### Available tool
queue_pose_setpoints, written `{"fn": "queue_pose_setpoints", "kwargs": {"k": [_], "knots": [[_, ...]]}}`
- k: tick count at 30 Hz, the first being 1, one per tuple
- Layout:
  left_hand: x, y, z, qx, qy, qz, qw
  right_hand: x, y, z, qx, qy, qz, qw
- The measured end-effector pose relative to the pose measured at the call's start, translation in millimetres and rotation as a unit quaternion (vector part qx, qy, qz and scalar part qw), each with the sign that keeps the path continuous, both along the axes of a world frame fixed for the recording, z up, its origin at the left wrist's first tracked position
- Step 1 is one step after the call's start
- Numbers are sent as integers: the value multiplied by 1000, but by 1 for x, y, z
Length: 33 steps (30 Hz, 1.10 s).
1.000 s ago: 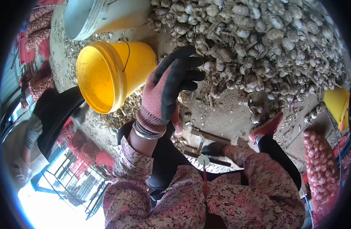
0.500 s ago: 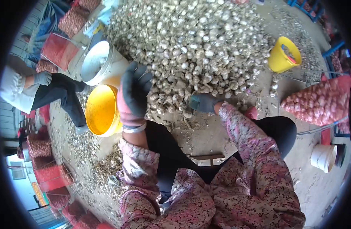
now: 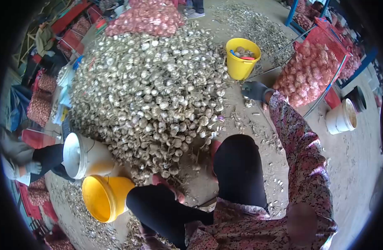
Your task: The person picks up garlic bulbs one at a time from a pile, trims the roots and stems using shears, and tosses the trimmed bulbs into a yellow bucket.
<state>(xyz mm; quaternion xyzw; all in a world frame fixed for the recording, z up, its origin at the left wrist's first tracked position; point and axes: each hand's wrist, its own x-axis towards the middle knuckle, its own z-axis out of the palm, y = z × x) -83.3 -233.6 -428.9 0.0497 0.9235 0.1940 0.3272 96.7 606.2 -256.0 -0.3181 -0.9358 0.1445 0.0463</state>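
My right hand (image 3: 254,91), in a dark grey glove, reaches out to the floor in front of the yellow bucket (image 3: 241,68). A few loose garlic bulbs (image 3: 249,102) lie just beneath its fingers, and whether it grips one is not clear. Left of it spreads a large heap of garlic bulbs (image 3: 158,96) with dry stems. The yellow bucket holds some garlic, a red item and a blue item. My left hand is out of sight; only part of its flowered sleeve (image 3: 151,239) shows at the bottom edge.
An orange-yellow bucket (image 3: 99,200) lies tilted by my left knee, beside a white bucket (image 3: 76,156). Red mesh sacks of garlic (image 3: 310,71) stand at right, with a white pail (image 3: 340,118) near them. Another person's gloved hand (image 3: 33,167) shows at far left.
My view has turned to the right. My right hand has moved from the heap's near edge to the floor by the yellow bucket. My raised left hand has dropped out of view.
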Motion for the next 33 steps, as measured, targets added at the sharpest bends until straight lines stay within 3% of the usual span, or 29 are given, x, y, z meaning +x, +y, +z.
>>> {"fn": "queue_pose_setpoints", "kwargs": {"k": [1,3,6,10,11,13,14,16,19,21,24,29,32,33], "knots": [[9,25,-18,-3,-61,2,998,6,17,-12,-46,-95,-7,994],[17,92,-48,20,-166,-14,986,13,36,-34,14,-18,-68,997],[5,194,-65,62,-267,-63,960,-25,82,-50,12,28,-123,992],[-29,288,-83,88,-308,-94,942,-82,157,-43,55,92,-209,972],[-36,302,-85,92,-305,-88,944,-97,188,-54,58,54,-266,961],[-45,319,-85,86,-303,-67,947,-109,226,-72,168,-6,-280,945],[-52,325,-84,84,-297,-53,950,-113,239,-77,168,-5,-277,946],[-65,328,-84,80,-284,-23,955,-121,261,-87,40,-184,-317,930],[-80,319,-81,75,-267,30,960,-120,314,-121,-24,-259,-215,941],[-88,309,-81,73,-254,65,962,-122,304,-104,-33,-278,-229,932],[-97,278,-77,83,-224,113,964,-121,280,-85,42,-212,-275,937],[-38,106,-62,85,-50,121,988,-63,287,-120,186,-198,-144,952],[21,2,-56,-2,127,44,991,-1,325,-142,299,-266,-11,916],[38,-25,-62,-21,164,68,984,21,332,-138,350,-277,23,895]]}}
